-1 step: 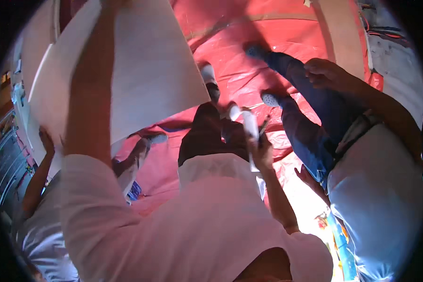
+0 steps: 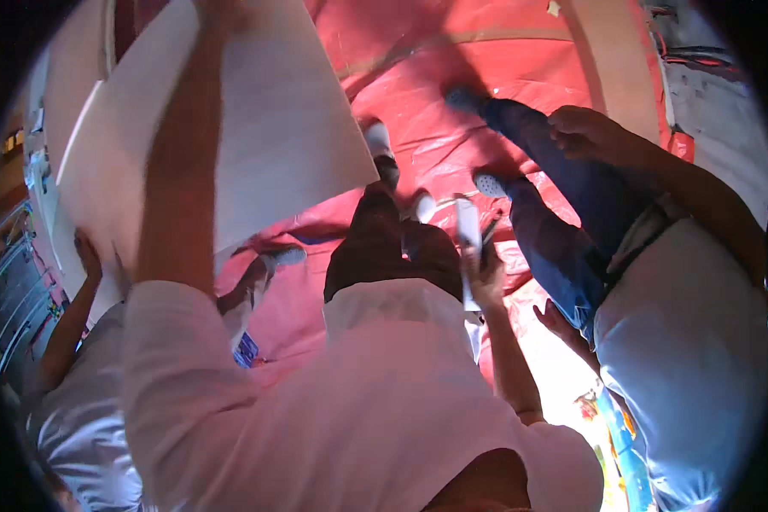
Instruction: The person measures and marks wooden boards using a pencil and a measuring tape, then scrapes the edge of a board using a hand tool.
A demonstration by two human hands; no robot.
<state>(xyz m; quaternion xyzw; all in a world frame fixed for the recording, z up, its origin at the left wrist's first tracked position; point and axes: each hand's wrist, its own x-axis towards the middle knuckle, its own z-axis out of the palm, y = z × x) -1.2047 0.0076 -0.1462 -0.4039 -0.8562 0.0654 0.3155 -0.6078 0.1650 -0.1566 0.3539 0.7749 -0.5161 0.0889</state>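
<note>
My left arm reaches up across a large pale board (image 2: 290, 128). My left hand (image 2: 224, 14) is at the board by the top edge of the picture, its fingers smeared and partly cut off. Lower down, in front of my dark trousers, my right hand (image 2: 486, 280) is closed around a long, flat whitish bar (image 2: 468, 224). A slim dark stick-like thing (image 2: 491, 227) juts up from the same hand; its kind is unclear. At the left, another person's hand (image 2: 87, 254) rests against the lower edge of the board.
Wrinkled red sheeting (image 2: 520, 64) covers the floor. Close on the right stands a person in blue trousers (image 2: 563, 235). A second person in a light shirt (image 2: 90, 410) is at the lower left. Dark cables (image 2: 700, 61) lie at the far right.
My left forearm has shifted slightly to the right over the board. My right hand and the whitish bar have also moved a little to the right.
</note>
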